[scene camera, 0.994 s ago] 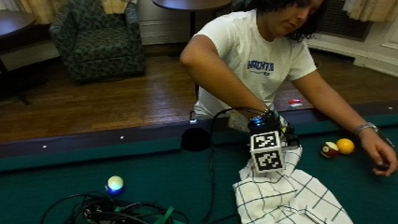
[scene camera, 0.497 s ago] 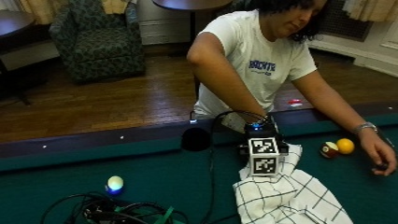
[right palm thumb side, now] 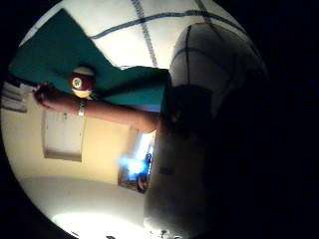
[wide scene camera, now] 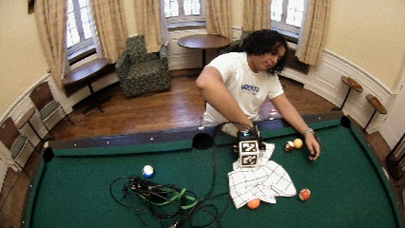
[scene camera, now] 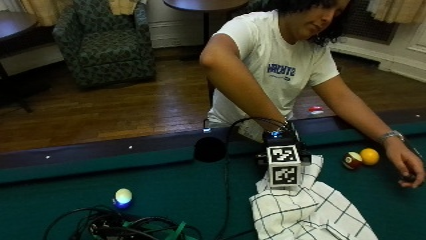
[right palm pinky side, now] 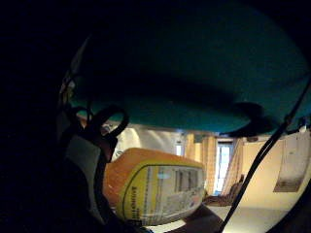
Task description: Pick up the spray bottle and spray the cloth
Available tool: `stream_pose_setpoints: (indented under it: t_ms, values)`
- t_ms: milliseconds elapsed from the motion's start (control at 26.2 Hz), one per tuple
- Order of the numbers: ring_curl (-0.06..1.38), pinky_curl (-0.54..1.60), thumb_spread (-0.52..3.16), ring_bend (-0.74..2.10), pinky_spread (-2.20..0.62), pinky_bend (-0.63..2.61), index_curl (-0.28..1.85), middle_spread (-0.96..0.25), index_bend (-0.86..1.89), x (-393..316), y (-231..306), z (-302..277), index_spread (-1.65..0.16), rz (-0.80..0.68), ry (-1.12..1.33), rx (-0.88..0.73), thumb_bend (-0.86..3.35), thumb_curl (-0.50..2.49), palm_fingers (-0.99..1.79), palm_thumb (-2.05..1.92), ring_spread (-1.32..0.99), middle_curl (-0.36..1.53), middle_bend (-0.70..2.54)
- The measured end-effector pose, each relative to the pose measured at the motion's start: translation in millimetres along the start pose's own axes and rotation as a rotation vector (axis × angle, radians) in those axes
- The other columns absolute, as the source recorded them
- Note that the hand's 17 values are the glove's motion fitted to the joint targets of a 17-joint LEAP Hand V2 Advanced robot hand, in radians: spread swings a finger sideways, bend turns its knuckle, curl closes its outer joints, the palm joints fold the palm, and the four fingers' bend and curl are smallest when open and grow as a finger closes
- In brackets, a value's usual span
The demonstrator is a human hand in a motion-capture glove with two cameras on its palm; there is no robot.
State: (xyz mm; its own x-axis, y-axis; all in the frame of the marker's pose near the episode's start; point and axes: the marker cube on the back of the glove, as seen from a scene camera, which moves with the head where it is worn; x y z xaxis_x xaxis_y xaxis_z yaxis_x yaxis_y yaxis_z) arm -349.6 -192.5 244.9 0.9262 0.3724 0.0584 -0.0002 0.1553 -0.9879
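A white cloth with a dark grid (scene camera: 313, 210) lies crumpled on the green pool table (scene camera: 166, 195). My gloved right hand (scene camera: 283, 136) stands at the cloth's far edge, wrist bent down, mostly hidden behind its gear. An orange spray bottle with a yellow label (right palm pinky side: 155, 187) sits right against the palm in the little finger side view, and the hand holds it. The thumb side view shows the cloth (right palm thumb side: 149, 30) just beyond a dark shape close to the palm. The bottle is hidden in the outside views. The wide view shows the hand (wide scene camera: 248, 133) over the cloth (wide scene camera: 261, 183).
The bare left hand (scene camera: 406, 167) rests on the felt beside a maroon striped ball (scene camera: 352, 160) and a yellow ball (scene camera: 369, 156). A white and blue ball (scene camera: 123, 196) and a tangle of cables (scene camera: 120, 225) lie at the front left. A side pocket (scene camera: 210, 148) opens by the rail.
The gloved hand has sunk slightly toward the cloth's far edge and otherwise stays in place. The cloth and the balls have not moved.
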Motion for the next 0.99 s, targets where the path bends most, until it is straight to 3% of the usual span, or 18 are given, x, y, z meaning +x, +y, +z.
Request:
stream_pose_setpoints:
  t_ms: [612, 994]
  values:
    - [0.5, 0.46, 0.49, 0.81, -0.27, 0.59, 0.66, -0.18, 0.22, -58.9, 100.2, -87.6, -0.26, -0.408, -0.13, 0.309, -0.02, 0.86, 1.34, 0.98, -0.21, 0.59, 0.63]
    - [0.5, 0.46, 0.49, 0.8, -0.27, 0.59, 0.68, -0.18, 0.21, -67.0, 157.6, -115.8, -0.26, -0.808, -0.227, 0.605, -0.02, 0.87, 1.34, 0.98, -0.22, 0.59, 0.63]
